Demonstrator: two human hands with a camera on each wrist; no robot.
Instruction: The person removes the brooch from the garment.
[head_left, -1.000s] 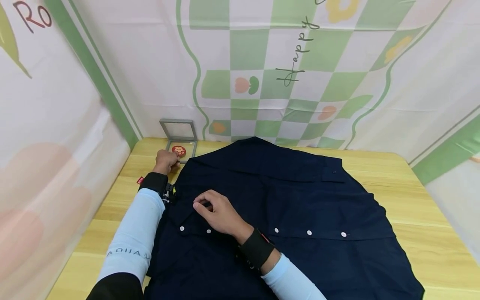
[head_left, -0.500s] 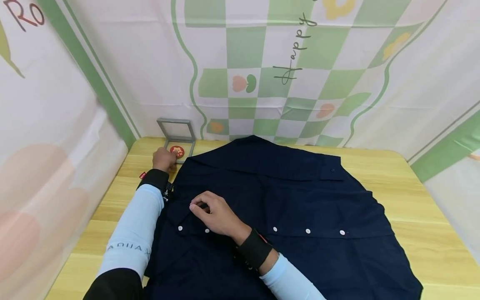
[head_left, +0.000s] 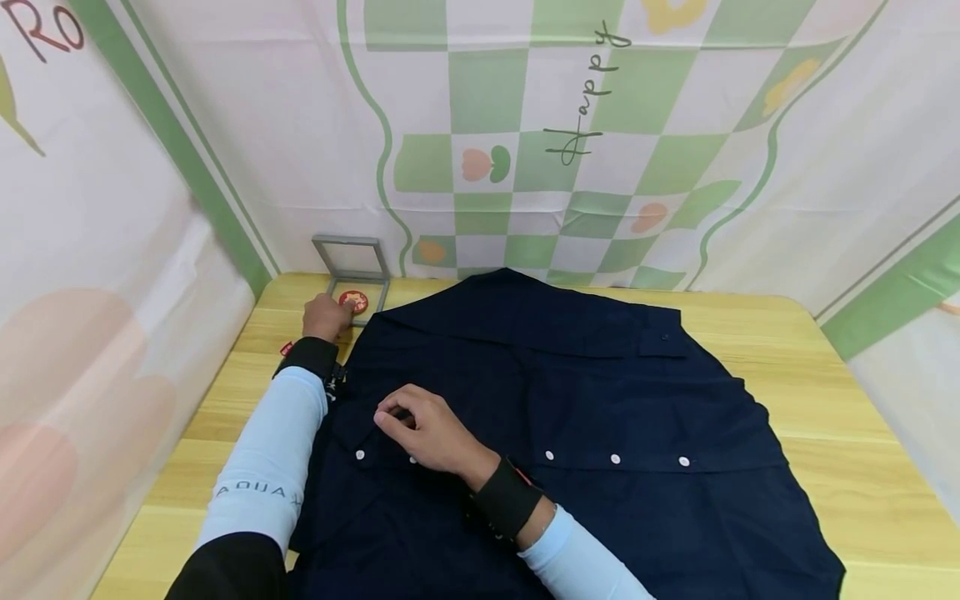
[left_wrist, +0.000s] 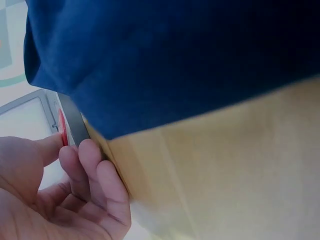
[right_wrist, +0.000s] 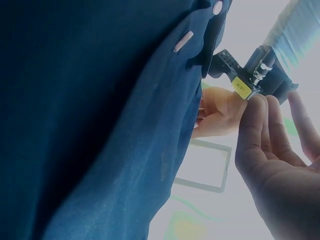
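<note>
A small grey-framed case (head_left: 360,275) stands at the table's back left, its lid raised and its lower half flat. A round red badge (head_left: 353,300) with a light figure lies in the lower half. My left hand (head_left: 327,317) is at the case's front left corner. Its thumb and a fingertip pinch the badge's edge (left_wrist: 63,127) in the left wrist view; the other fingers curl beneath. A dark navy shirt (head_left: 592,400) with white buttons is spread over the table. Above its left part hovers my right hand (head_left: 423,429), fingers loosely bent, holding nothing.
A small red tag (head_left: 287,348) lies by the left wrist. The light wooden table (head_left: 847,433) meets patterned cloth walls (head_left: 487,100) at the back and on the left. Black straps with cameras (head_left: 510,500) sit on both wrists.
The head view has shifted slightly. The left hand stays at the badge and case, and the right hand hovers in nearly the same spot over the shirt.
</note>
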